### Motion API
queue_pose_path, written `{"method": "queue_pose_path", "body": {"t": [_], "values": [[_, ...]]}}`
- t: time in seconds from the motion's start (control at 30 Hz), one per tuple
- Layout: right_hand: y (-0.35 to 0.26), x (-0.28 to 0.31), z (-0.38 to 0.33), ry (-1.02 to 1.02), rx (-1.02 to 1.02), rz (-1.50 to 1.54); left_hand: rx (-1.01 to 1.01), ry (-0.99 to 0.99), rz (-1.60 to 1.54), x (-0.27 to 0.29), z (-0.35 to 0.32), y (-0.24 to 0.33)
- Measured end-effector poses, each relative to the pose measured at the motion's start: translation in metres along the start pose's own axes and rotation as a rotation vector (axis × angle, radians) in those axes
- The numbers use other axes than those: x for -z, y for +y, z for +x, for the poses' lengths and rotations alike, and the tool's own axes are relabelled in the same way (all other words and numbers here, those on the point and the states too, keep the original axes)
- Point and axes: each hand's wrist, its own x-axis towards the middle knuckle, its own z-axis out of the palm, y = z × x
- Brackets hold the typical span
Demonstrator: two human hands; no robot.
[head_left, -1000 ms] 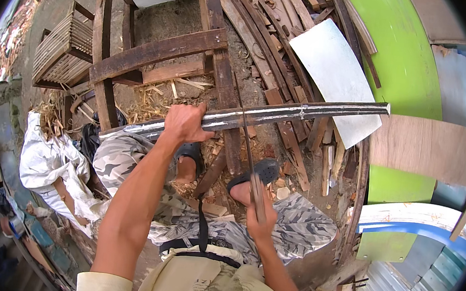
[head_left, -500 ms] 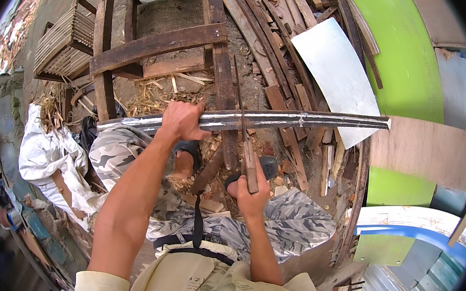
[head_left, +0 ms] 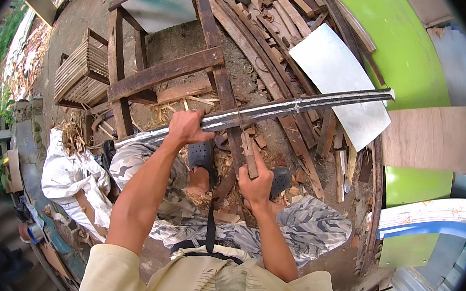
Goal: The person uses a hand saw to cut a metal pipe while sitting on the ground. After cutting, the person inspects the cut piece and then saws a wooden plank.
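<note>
A long dark wooden strip with white-streaked edges (head_left: 281, 107) lies slantwise across a dark wooden frame (head_left: 167, 73), its left end by my camouflage-covered leg. My left hand (head_left: 186, 126) presses on the strip from above, with the fingers wrapped over its far side. In my right hand (head_left: 255, 185) is the wooden handle of a handsaw (head_left: 249, 155). The saw's narrow blade meets the strip just right of my left hand. How deep the blade sits in the wood cannot be made out.
Long wood offcuts (head_left: 268, 76) and a whitish sheet (head_left: 337, 82) lie at the far right. Green panels (head_left: 391, 43) and a plywood piece (head_left: 438, 137) stand at right. A slatted wooden piece (head_left: 83, 72) and a white sack (head_left: 71, 169) are on the left. Wood chips litter the ground.
The saw has drawn back toward me, so less blade shows beyond the strip. The strip's right end appears higher as the whole view has tilted. Both hands keep their grip.
</note>
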Motion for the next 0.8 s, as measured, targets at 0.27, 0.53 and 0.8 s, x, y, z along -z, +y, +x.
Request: {"method": "queue_pose_path", "body": {"t": [0.27,0.53,0.8], "values": [[-0.008,0.001,0.005,-0.037,-0.019,0.008,0.024,-0.007,0.02,-0.003,0.007,-0.004],[-0.055,0.006,0.014,-0.097,-0.174,-0.079,0.052,-0.045,-0.02,0.002,0.002,-0.002],[-0.05,0.002,0.008,-0.059,-0.126,-0.089,0.021,-0.061,-0.038,0.001,0.0,-0.004]]}}
